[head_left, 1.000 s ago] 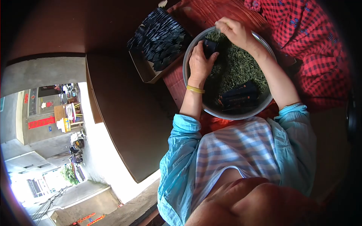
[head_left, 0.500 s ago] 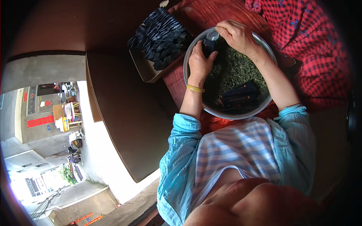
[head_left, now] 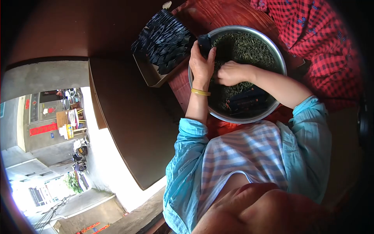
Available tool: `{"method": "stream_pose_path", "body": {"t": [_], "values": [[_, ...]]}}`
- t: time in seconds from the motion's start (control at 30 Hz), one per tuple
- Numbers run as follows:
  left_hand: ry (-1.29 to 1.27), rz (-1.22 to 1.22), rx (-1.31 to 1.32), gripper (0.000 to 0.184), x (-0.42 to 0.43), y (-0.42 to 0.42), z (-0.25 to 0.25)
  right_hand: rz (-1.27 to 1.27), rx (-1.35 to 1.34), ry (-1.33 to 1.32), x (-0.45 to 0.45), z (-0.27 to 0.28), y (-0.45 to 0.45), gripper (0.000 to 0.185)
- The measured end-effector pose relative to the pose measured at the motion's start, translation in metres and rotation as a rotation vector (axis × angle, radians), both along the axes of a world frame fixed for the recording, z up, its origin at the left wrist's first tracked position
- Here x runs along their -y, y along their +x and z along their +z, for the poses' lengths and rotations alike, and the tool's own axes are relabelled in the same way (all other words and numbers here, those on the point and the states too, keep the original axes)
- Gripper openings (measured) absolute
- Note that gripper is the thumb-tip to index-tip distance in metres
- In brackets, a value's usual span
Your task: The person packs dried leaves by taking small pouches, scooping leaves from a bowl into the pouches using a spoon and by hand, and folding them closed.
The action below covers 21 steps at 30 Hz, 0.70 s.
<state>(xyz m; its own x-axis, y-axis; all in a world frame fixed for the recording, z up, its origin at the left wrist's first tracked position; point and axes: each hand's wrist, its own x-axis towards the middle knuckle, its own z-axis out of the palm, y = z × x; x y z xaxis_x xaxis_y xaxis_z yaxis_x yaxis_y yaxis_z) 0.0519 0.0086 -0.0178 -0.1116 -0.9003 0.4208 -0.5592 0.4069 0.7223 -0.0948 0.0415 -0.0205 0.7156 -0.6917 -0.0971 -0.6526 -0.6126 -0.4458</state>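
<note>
A dark packet [head_left: 204, 40] is held upright in my left hand [head_left: 202, 62], its fingers wrapped round it at the upper left rim of a metal bowl [head_left: 281, 62]. Dried green leaves [head_left: 249, 48] lie in the bowl. My right hand [head_left: 233, 74] reaches down to the leaves near the middle, its fingers curled together; whatever they hold is hidden. Several dark packets with small orange print [head_left: 247, 99] rest on the leaves at the bowl's near side.
An open cardboard box [head_left: 154, 78] stands left of the bowl, with many dark packets [head_left: 165, 43] piled in it. Beneath is a reddish wooden table [head_left: 212, 13]. Red-and-black checked cloth [head_left: 323, 50] lies at the right. A dark panel [head_left: 132, 117] stands at the left.
My right hand has moved from the packet's top, where a round metallic piece showed at its fingers, down to the leaves. My left hand has tilted and shifted slightly up and left with the packet.
</note>
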Motion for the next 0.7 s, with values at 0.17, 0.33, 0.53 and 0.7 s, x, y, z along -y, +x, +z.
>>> {"method": "stream_pose_path", "body": {"t": [0.17, 0.33, 0.53, 0.7], "values": [[-0.116, 0.016, 0.052, 0.056, 0.002, 0.004, -0.008, -0.14, 0.102, 0.082, 0.012, 0.0, -0.011, 0.029], [-0.086, 0.01, 0.064, 0.057, 0.001, 0.0, -0.004, -0.414, 0.314, 0.065, 0.042, 0.013, -0.058, 0.032], [-0.012, -0.07, 0.145, 0.064, -0.003, 0.001, -0.005, -0.693, 0.859, -0.276, 0.055, 0.014, -0.075, 0.031], [-0.007, -0.07, 0.22, 0.067, -0.002, 0.002, -0.01, -0.674, 1.038, -0.41, 0.05, 0.018, -0.061, 0.028]]}}
